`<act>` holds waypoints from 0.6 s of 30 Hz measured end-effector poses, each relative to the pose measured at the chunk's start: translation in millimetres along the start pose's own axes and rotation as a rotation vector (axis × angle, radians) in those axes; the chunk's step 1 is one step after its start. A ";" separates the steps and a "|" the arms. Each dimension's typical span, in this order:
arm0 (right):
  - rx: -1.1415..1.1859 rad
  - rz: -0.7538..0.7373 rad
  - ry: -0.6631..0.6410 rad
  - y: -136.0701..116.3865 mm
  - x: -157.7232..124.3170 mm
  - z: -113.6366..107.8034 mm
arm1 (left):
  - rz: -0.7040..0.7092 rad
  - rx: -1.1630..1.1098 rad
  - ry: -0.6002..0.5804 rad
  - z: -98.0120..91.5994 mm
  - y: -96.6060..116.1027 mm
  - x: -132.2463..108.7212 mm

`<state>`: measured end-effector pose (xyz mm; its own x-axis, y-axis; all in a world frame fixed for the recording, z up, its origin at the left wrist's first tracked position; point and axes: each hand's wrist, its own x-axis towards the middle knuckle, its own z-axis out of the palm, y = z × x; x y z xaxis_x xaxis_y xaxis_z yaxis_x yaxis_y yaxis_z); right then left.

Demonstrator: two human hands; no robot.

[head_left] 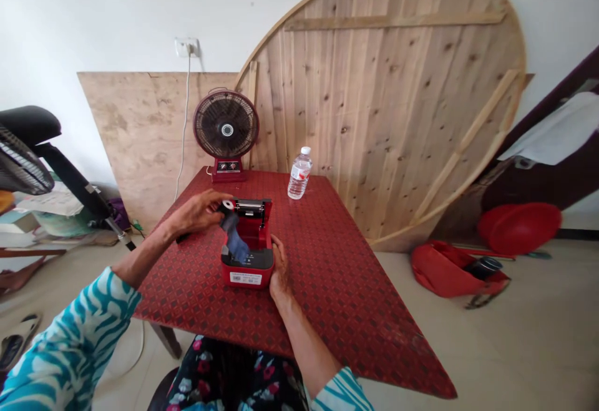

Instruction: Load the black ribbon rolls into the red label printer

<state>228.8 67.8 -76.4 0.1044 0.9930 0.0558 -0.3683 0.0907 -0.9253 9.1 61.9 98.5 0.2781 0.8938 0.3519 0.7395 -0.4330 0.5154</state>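
A red and black label printer [248, 267] stands on the table with its lid raised and its inside showing. My left hand [199, 212] is closed at the printer's upper left, its fingers pinching a dark ribbon roll [228, 216] with a white core. From the roll a loose bluish strip of ribbon [238, 246] hangs down over the printer's opening and front edge. Along the printer's right side lies my right hand [279, 270], gripping the red casing; its fingertips are partly hidden behind it.
The table [327, 299] has a red patterned cover. At its back stand a small fan [226, 130] and a water bottle [300, 174]. A round wooden panel [388, 99] leans on the wall. A red bag [440, 270] lies on the floor at right; a black fan [23, 155] is at left.
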 end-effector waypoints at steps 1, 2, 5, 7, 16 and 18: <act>-0.001 0.004 0.007 -0.3 0.2 -0.1 | -0.073 -0.006 0.059 -5.2 -10.8 2.2; 0.000 0.007 0.014 -0.6 0.3 0.0 | -0.146 -0.014 0.107 -7.9 -22.8 5.6; 0.009 0.035 0.015 -2.2 -0.2 0.3 | -0.318 0.059 0.112 -1.6 -57.0 20.4; 0.017 0.065 0.002 -2.8 -0.9 0.2 | -0.381 0.139 0.066 11.4 -73.2 31.2; -0.004 0.066 -0.019 1.4 -0.2 -4.8 | -0.485 0.193 -0.027 69.5 -109.0 49.6; 0.011 0.087 -0.029 1.5 -0.4 -5.2 | -0.471 0.139 -0.027 68.9 -117.2 49.0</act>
<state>233.0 67.2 -79.7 0.0454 0.9989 -0.0133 -0.3846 0.0052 -0.9231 -21.6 164.5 1.5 -0.0919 0.9921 0.0849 0.8632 0.0368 0.5036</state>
